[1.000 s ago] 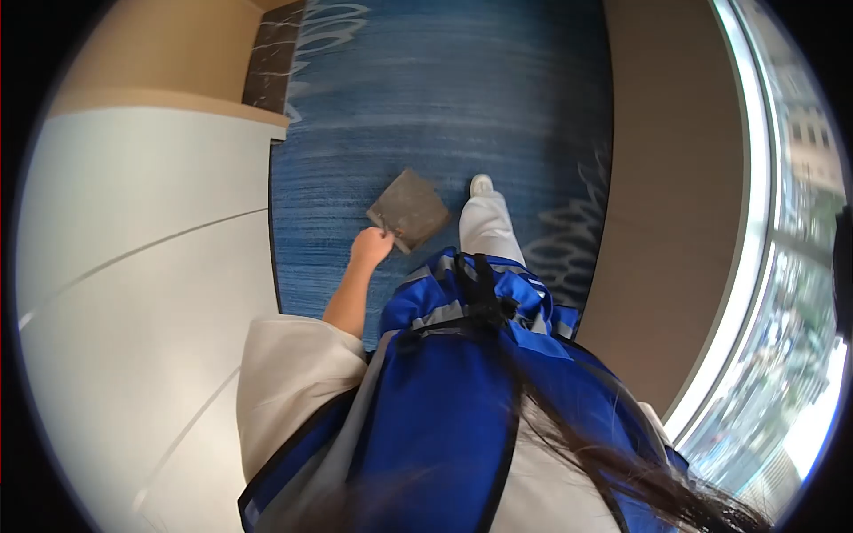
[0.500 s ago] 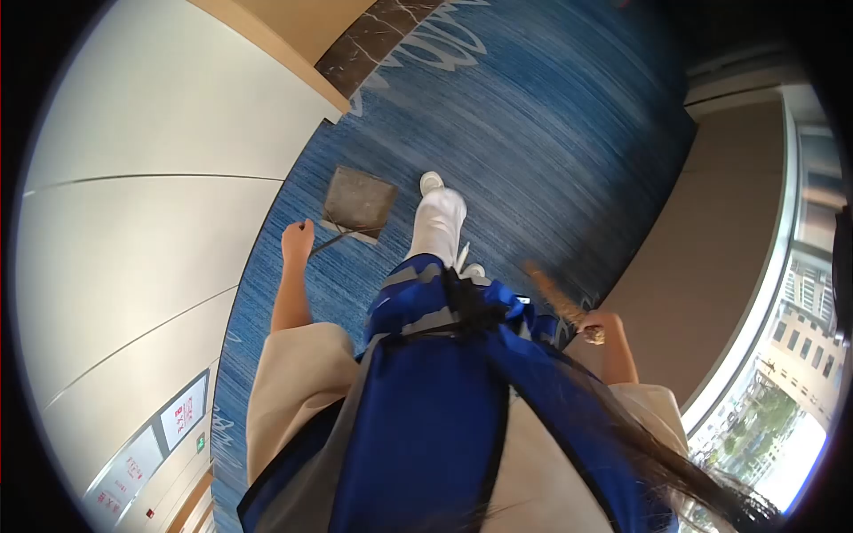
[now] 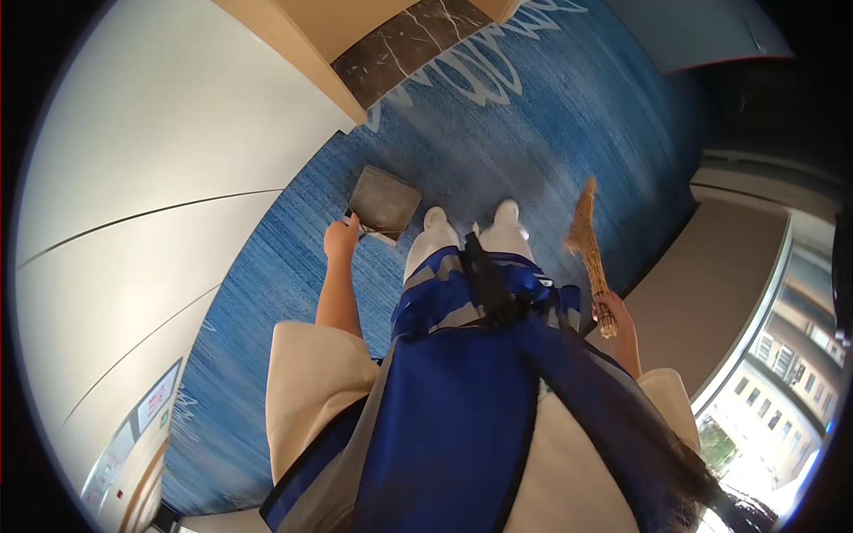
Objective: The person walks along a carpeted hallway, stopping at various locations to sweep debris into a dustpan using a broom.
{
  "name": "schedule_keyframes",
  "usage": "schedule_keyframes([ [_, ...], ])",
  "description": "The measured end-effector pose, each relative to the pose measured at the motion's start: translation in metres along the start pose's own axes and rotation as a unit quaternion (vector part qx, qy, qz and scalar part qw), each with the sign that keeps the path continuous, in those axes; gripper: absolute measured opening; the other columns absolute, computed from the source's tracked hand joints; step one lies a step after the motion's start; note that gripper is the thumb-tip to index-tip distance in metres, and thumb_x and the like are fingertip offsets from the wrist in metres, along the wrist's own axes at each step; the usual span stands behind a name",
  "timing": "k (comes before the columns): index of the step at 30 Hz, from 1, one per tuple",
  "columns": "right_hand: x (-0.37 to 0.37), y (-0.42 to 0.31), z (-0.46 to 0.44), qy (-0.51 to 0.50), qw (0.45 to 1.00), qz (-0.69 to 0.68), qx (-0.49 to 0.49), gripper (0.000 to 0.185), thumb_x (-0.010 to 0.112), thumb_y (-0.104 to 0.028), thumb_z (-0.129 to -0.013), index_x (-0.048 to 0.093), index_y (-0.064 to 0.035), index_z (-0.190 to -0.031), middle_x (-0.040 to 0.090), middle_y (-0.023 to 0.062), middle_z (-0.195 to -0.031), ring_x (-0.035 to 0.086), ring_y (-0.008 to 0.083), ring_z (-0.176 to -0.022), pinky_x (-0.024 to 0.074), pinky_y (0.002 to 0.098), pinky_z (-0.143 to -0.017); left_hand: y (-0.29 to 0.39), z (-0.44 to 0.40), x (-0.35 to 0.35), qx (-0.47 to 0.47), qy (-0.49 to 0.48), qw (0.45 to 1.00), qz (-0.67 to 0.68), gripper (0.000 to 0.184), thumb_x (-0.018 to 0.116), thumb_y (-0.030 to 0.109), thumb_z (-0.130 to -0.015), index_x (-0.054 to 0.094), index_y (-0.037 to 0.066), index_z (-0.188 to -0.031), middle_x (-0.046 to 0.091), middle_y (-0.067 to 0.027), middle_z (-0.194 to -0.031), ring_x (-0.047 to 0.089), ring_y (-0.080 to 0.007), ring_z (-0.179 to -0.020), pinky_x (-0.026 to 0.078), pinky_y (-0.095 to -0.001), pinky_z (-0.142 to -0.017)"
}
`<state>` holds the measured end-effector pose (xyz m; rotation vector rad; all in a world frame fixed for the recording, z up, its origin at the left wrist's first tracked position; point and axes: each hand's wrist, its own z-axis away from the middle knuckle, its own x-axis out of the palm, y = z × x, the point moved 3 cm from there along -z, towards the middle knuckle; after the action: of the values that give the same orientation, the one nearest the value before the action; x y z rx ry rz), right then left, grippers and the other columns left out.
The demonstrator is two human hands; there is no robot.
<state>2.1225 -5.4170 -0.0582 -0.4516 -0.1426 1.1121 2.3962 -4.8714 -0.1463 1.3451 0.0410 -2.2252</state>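
My left hand [image 3: 341, 238] is closed round the handle of a grey dustpan [image 3: 386, 201], which hangs close over or rests on the blue carpet; I cannot tell which. The pan lies in front of my left shoe. On the other side, my right hand [image 3: 617, 313] grips a straw hand broom [image 3: 588, 238] near its bound end. Its bristles point forward, away from me, to the right of my shoes.
Blue patterned carpet [image 3: 498, 160] runs ahead. A white panelled wall [image 3: 160, 133] borders it on the left, with a wooden door frame [image 3: 311, 62] and dark marble threshold [image 3: 409, 49] further on. At the right are a low wall [image 3: 702, 275] and a window [image 3: 782, 346].
Both shoes now show side by side where one leg was ahead. The broom has swung to point forward. My left hand and the dustpan appear further right in view.
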Motion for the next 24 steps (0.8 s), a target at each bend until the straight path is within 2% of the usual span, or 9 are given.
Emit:
schedule_keyframes([
  [4, 0.029, -0.100, -0.042, -0.037, 0.999, -0.016, 0.007, 0.015, 0.054, -0.007, -0.073, 0.047, -0.0025, -0.085, 0.050, 0.0079, -0.058, 0.050, 0.0156, -0.043, 0.0440, 0.0269, -0.038, 0.012, -0.019, 0.005, -0.020, -0.027, 0.999, -0.012, 0.049, 0.044, 0.044, -0.078, 0.061, -0.001, -0.076, 0.059, -0.0212, -0.080, 0.057, -0.0354, -0.078, 0.044, -0.0434, -0.069],
  [6, 0.045, -0.165, -0.072, -0.064, 0.997, 0.040, 0.010, 0.013, 0.054, -0.010, -0.074, 0.048, -0.0021, -0.083, 0.050, 0.0072, -0.057, 0.050, 0.0149, -0.043, 0.0435, 0.0253, -0.038, 0.030, -0.024, 0.003, -0.012, 0.005, 1.000, -0.008, 0.048, 0.043, 0.043, -0.079, 0.061, -0.001, -0.074, 0.059, -0.0212, -0.079, 0.056, -0.0367, -0.077, 0.044, -0.0440, -0.068],
  [8, 0.059, -0.223, -0.106, -0.051, 0.998, 0.042, 0.021, 0.012, 0.054, -0.013, -0.075, 0.048, -0.0024, -0.080, 0.050, 0.0064, -0.056, 0.050, 0.0146, -0.043, 0.0433, 0.0240, -0.038, 0.043, -0.031, 0.010, -0.014, -0.007, 1.000, -0.017, 0.048, 0.042, 0.042, -0.080, 0.061, -0.001, -0.072, 0.059, -0.0216, -0.078, 0.056, -0.0372, -0.077, 0.044, -0.0441, -0.067],
  [11, 0.081, -0.311, -0.177, -0.097, 0.993, 0.060, -0.007, 0.015, 0.055, -0.010, -0.074, 0.046, -0.0022, -0.083, 0.050, 0.0087, -0.059, 0.050, 0.0153, -0.044, 0.0440, 0.0247, -0.038, 0.059, -0.044, 0.031, 0.009, -0.039, 0.997, -0.068, 0.046, 0.041, 0.038, -0.081, 0.061, -0.001, -0.070, 0.058, -0.0221, -0.076, 0.056, -0.0379, -0.075, 0.044, -0.0446, -0.066],
  [16, 0.119, -0.441, -0.289, -0.096, 0.985, 0.141, -0.033, 0.040, 0.056, -0.003, -0.070, 0.032, -0.0010, -0.102, 0.047, 0.0154, -0.071, 0.053, 0.0201, -0.049, 0.0457, 0.0310, -0.036, 0.125, -0.075, 0.044, -0.051, -0.045, 0.997, -0.032, 0.041, 0.041, 0.032, -0.082, 0.062, -0.001, -0.070, 0.059, -0.0203, -0.071, 0.056, -0.0377, -0.071, 0.044, -0.0449, -0.064],
  [18, 0.152, -0.480, -0.314, -0.013, 0.980, 0.193, -0.048, 0.043, 0.055, -0.004, -0.071, 0.032, -0.0027, -0.107, 0.045, 0.0128, -0.068, 0.054, 0.0196, -0.051, 0.0492, 0.0307, -0.040, 0.136, -0.087, 0.049, -0.073, -0.042, 0.996, -0.019, 0.039, 0.041, 0.031, -0.081, 0.061, -0.001, -0.069, 0.059, -0.0207, -0.069, 0.056, -0.0379, -0.069, 0.044, -0.0447, -0.063],
  [19, 0.170, -0.498, -0.325, -0.023, 0.979, 0.201, -0.041, 0.049, 0.056, -0.003, -0.070, 0.028, -0.0036, -0.111, 0.045, 0.0139, -0.070, 0.054, 0.0205, -0.053, 0.0490, 0.0315, -0.040, 0.136, -0.098, 0.059, -0.056, -0.024, 0.998, -0.028, 0.039, 0.040, 0.030, -0.081, 0.062, 0.000, -0.069, 0.058, -0.0207, -0.068, 0.056, -0.0385, -0.066, 0.044, -0.0449, -0.062],
  [22, 0.213, -0.520, -0.370, -0.062, 0.972, 0.224, -0.022, 0.061, 0.055, -0.001, -0.070, 0.018, -0.0020, -0.117, 0.045, 0.0167, -0.074, 0.053, 0.0236, -0.051, 0.0485, 0.0348, -0.040, 0.150, -0.124, 0.056, -0.088, -0.003, 0.993, -0.081, 0.039, 0.039, 0.030, -0.081, 0.062, 0.001, -0.068, 0.058, -0.0208, -0.067, 0.056, -0.0387, -0.065, 0.044, -0.0450, -0.061],
  [24, 0.233, -0.512, -0.399, -0.069, 0.961, 0.268, -0.012, 0.064, 0.056, -0.001, -0.069, 0.016, -0.0013, -0.119, 0.045, 0.0165, -0.073, 0.053, 0.0226, -0.053, 0.0482, 0.0338, -0.041, 0.143, -0.130, 0.050, -0.121, 0.009, 0.989, -0.089, 0.040, 0.039, 0.031, -0.081, 0.062, 0.001, -0.067, 0.058, -0.0202, -0.067, 0.056, -0.0386, -0.065, 0.044, -0.0449, -0.060],
])
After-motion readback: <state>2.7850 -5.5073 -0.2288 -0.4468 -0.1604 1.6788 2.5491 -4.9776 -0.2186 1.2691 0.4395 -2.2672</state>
